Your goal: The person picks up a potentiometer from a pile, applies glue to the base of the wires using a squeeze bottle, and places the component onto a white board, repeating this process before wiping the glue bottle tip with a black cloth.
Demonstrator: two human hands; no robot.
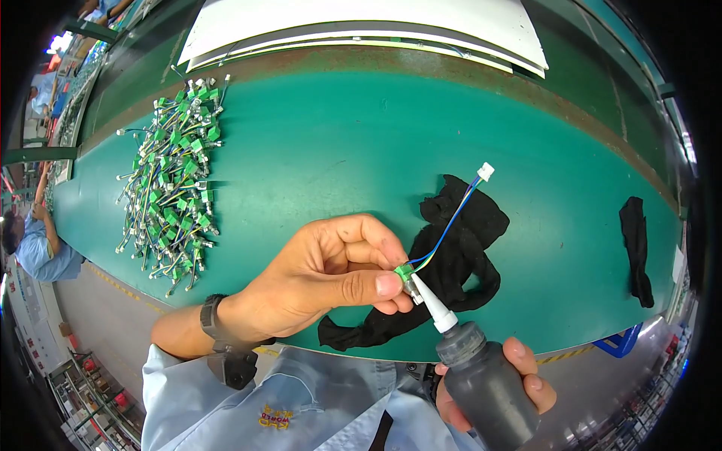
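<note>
Between the thumb and fingers of my left hand [331, 270] is a small green connector [404, 272] with a metal barrel. Blue, yellow and white wires [453, 218] run up from it to a white plug [486, 172]. My right hand [530, 376] is wrapped round a dark squeeze bottle [489, 391] with a white cone nozzle [432, 301]. The nozzle's tip is at the connector, close to its metal part; whether it touches I cannot tell. Under both lies a crumpled black cloth [451, 255] on the green tabletop [316, 165].
A heap of similar green connectors with wires [177, 180] lies at the left of the table. Another black cloth strip [637, 252] rests near the right edge. White panels [361, 22] stand beyond the far edge. A person in a blue shirt [45, 252] is at the far left.
</note>
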